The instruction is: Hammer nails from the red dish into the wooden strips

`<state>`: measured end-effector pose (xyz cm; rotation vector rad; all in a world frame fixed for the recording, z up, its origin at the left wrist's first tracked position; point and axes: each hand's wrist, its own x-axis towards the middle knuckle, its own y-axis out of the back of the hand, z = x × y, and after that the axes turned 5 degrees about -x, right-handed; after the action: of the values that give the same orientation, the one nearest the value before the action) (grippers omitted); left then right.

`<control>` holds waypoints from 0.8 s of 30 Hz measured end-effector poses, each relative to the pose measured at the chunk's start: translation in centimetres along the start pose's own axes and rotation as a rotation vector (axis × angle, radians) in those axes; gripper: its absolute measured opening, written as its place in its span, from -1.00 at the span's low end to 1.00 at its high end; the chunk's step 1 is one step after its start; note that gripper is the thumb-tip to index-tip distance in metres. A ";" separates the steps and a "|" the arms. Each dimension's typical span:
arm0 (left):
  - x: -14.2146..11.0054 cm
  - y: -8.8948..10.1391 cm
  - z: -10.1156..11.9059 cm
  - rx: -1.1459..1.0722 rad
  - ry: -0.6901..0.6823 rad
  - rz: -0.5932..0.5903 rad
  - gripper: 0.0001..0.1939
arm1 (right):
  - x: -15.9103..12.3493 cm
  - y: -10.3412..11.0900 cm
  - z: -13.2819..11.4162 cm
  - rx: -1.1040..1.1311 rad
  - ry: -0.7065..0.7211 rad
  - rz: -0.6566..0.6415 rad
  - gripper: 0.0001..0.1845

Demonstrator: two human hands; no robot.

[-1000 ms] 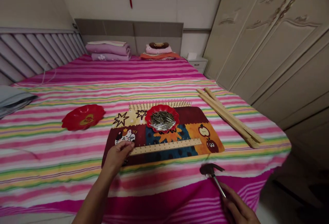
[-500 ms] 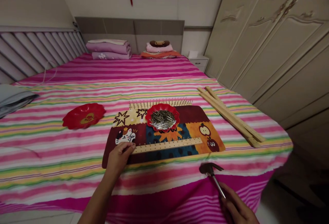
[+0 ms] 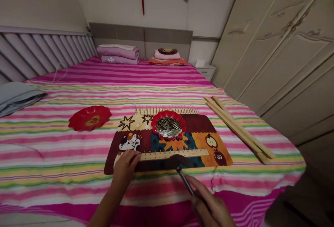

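Observation:
My left hand [image 3: 127,164] is closed in a pinch at the left end of a narrow wooden strip [image 3: 167,155]; whatever sits between the fingertips is hidden. Nails stand in a row along the strip's far edge, and small dots run along its near side. In my right hand [image 3: 208,204] is a claw hammer [image 3: 184,180], its dark head blurred just in front of the strip's middle. The strip lies on a patterned mat [image 3: 221,140]. Behind it, a red scalloped bowl [image 3: 153,126] holds a heap of loose nails [image 3: 168,127].
Another wooden strip [image 3: 167,111] full of upright nails lies along the mat's far edge. A red plate [image 3: 78,119] is at the left. Several bare wooden strips [image 3: 240,131] rest at the right on the striped bedspread [image 3: 65,164]. Folded grey cloth [image 3: 18,95] lies far left.
The hammer in my right hand has swung left and forward, from beyond the mat's near right edge to the strip's middle. My left hand stays at the strip's left end. The view has shifted slightly.

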<state>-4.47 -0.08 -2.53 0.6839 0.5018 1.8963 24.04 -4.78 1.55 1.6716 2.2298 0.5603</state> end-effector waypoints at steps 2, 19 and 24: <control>-0.1 -0.2 -0.1 0.001 -0.020 0.007 -0.80 | 2.5 -1.2 -2.4 -0.017 0.133 -0.070 -0.58; -0.3 -1.0 -0.5 0.129 -0.052 0.054 -0.76 | 7.8 -5.7 -5.8 -0.200 0.393 -0.243 -0.45; -0.1 -0.6 -0.7 0.157 -0.047 0.027 -0.77 | 5.7 -3.5 -6.7 -0.044 0.381 -0.224 -0.45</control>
<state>-4.50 0.09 -3.48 0.8399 0.6184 1.8751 16.44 -0.98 5.75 1.3571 2.6003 0.9247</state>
